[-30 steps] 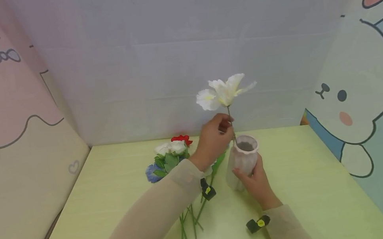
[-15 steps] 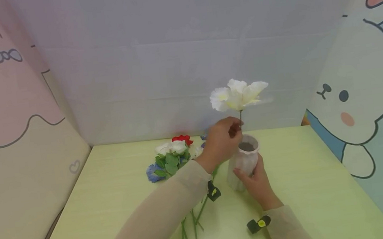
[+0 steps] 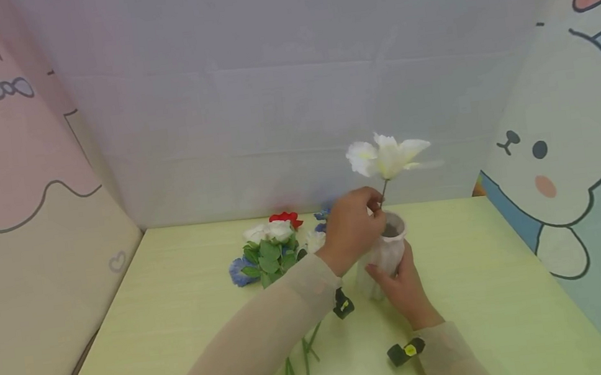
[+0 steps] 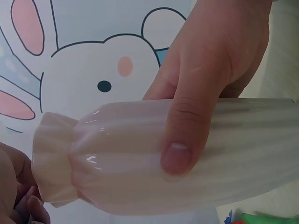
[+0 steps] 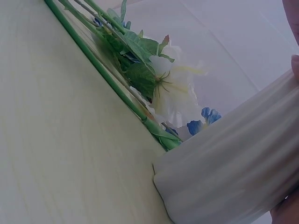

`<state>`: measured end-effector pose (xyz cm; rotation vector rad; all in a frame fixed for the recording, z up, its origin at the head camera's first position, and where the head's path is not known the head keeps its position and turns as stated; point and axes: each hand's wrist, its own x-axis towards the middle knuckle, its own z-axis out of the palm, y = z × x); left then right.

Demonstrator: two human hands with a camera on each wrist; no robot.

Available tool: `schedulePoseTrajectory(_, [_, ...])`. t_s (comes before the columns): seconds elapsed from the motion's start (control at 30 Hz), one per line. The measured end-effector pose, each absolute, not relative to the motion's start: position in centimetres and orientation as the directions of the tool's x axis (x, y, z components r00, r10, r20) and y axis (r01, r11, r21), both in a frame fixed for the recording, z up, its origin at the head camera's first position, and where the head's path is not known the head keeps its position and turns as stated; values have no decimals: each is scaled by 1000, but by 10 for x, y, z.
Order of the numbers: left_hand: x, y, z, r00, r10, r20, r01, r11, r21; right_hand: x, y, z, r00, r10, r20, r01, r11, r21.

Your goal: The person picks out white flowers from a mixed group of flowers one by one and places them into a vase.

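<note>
My left hand (image 3: 353, 231) pinches the thin stem of a white flower (image 3: 389, 159) just over the vase's mouth. The bloom stands above the fingers on a slightly tilted stem, whose lower end is hidden. Around the body of the pale, ribbed vase (image 3: 381, 260), my right hand (image 3: 405, 287) keeps its grip; the vase leans a little. In the left wrist view, the vase (image 4: 121, 158) has the right thumb (image 4: 184, 135) across its side, and left fingertips (image 4: 37, 210) show at its frilled mouth. The right wrist view shows the lower vase (image 5: 229, 172) on the table.
Left of the vase, a loose bunch of flowers lies on the pale yellow table (image 3: 182, 327): white roses (image 3: 268, 233), a red flower (image 3: 285, 219), a blue flower (image 3: 242, 271). Their green stems (image 3: 306, 359) point toward me, partly under the left sleeve. Printed cloth walls surround the table.
The left hand has moved right and slightly down, bringing the white flower lower, over the vase's mouth. The right hand and the vase have stayed nearly where they were.
</note>
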<state>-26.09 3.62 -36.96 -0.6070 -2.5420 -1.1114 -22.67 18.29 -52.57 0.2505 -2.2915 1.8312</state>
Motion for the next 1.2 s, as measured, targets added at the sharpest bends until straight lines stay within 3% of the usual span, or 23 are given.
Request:
schedulePoseTrajectory(0.27, [-254,45,-374,-935,200,294,343,726,597,-225,185,-526,-956,-29,291,-290,199,-936])
schedulePoseTrajectory(0.37, [-254,47,-375,-948,163,275,307,703,641,-226,186,-527,-952,-29,304,-304,197,-932])
schedulePoseTrajectory(0.6, [-257,42,-385,-883,234,407,434,736,519,-222,182,-520,-948,-17,317,-313,216,-925])
schedulePoseTrajectory(0.87, [-255,19,-397,-876,156,457,455,585,672,-223,181,-520,-953,-15,302,-298,215,-930])
schedulePoseTrajectory(1.2, [-244,-6,-401,-840,106,533,503,523,688,-226,182,-528,-952,10,305,-296,210,-932])
